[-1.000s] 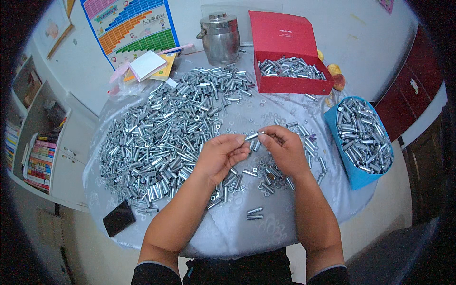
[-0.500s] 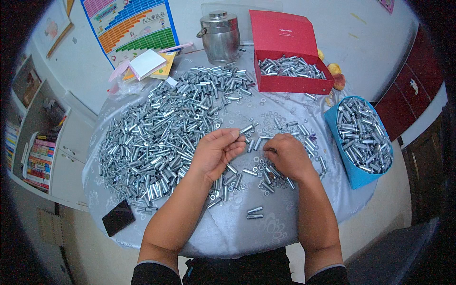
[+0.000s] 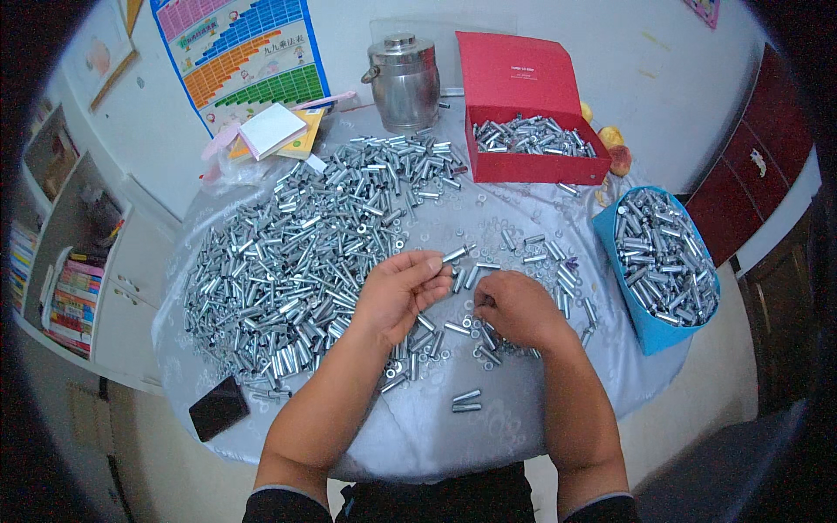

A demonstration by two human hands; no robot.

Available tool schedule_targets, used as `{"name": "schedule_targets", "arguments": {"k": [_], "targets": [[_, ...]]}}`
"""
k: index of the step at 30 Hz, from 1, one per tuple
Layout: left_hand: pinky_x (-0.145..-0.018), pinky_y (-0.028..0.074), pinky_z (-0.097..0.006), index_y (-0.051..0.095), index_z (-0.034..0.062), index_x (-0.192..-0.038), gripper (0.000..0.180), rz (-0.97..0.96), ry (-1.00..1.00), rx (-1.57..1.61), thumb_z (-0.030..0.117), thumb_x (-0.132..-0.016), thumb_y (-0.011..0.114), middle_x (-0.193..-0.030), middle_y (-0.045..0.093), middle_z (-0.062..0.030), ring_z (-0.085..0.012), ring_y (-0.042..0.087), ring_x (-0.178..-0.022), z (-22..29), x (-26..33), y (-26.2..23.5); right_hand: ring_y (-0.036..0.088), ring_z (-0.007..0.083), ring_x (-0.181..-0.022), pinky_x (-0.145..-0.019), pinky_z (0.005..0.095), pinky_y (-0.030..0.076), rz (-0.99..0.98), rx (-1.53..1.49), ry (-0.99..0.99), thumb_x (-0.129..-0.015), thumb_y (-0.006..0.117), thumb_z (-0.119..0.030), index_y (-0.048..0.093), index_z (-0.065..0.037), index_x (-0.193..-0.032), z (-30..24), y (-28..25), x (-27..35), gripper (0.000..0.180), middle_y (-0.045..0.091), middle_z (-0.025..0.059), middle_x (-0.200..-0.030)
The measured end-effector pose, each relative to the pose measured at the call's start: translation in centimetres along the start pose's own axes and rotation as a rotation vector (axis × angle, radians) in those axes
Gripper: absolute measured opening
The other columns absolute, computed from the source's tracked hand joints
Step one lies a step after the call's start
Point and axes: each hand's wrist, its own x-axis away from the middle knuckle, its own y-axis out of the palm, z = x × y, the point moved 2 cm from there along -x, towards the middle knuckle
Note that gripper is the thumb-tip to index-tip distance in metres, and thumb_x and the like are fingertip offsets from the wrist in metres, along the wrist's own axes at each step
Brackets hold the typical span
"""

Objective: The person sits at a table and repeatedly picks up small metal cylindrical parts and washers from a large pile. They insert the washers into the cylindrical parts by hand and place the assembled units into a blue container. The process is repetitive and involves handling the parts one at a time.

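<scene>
Between thumb and fingertips, my left hand [image 3: 403,288] pinches a silvery sleeve anchor bolt [image 3: 457,254], its thin end pointing right. My right hand [image 3: 520,307] is curled over small washers and sleeves just to the right, fingertips together; what they hold, if anything, is hidden. Loose washers [image 3: 468,322] lie on the cloth between and below my hands. A large pile of bolts and metal sleeves [image 3: 288,261] spreads to the left. Two metal pieces [image 3: 466,406] rest near the front of the table.
A red box [image 3: 540,168] of metal anchors stands open at the back right. The blue bin [image 3: 649,322] at the right is full of similar pieces. A steel canister [image 3: 404,85], booklets [image 3: 275,131] and a dark phone [image 3: 218,409] also sit on the cloth-covered table [image 3: 410,444].
My right hand has shifted slightly left, closer to my left hand, with its fingers curled more. My left hand still grips the anchor bolt. The whole view has tilted a little.
</scene>
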Motion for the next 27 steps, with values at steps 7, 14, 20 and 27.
{"name": "schedule_targets", "arguments": {"k": [7,14,20,27], "targets": [[-0.069,0.059,-0.026,0.063,-0.0037,-0.107,0.019,-0.021,-0.002,-0.014,0.005,-0.09,0.063,-0.092,0.069,-0.013,-0.0174,0.069,-0.078,-0.3,0.1,0.3,0.064,0.0198,-0.068,-0.064,0.0318,0.051,0.635,-0.57,0.172,-0.081,0.068,-0.008,0.063,-0.002,-0.088,1.6,-0.6,-0.4,0.011,0.066,0.0111,-0.076],[-0.071,0.06,-0.027,0.062,-0.0066,-0.108,0.021,-0.023,0.001,-0.01,0.003,-0.09,0.063,-0.093,0.069,-0.0148,-0.0183,0.069,-0.077,-0.5,0.1,0.4,0.064,0.0116,-0.07,-0.066,0.0263,0.051,0.683,-0.774,0.101,-0.081,0.071,-0.008,0.068,0.0,-0.091,0.9,-0.9,-0.7,0.013,0.069,0.0069,-0.079],[-0.071,0.06,-0.027,0.062,-0.0068,-0.107,0.021,-0.041,0.002,0.004,0.005,-0.09,0.063,-0.093,0.069,-0.0147,-0.0185,0.069,-0.077,-0.3,0.4,0.6,0.068,0.0143,-0.075,-0.07,0.0275,0.053,0.639,-0.718,0.067,-0.081,0.07,-0.007,0.068,-0.001,-0.092,-0.2,-1.0,-0.4,0.013,0.07,0.0081,-0.084],[-0.07,0.06,-0.027,0.062,-0.0067,-0.107,0.021,-0.091,-0.022,0.04,0.006,-0.091,0.062,-0.092,0.069,-0.0147,-0.0183,0.069,-0.076,-0.4,0.2,0.4,0.068,0.0147,-0.077,-0.071,0.0276,0.054,0.61,-0.753,-0.033,-0.082,0.068,-0.004,0.067,-0.001,-0.095,-0.3,-0.8,-0.4,0.013,0.071,0.0091,-0.087]]}}
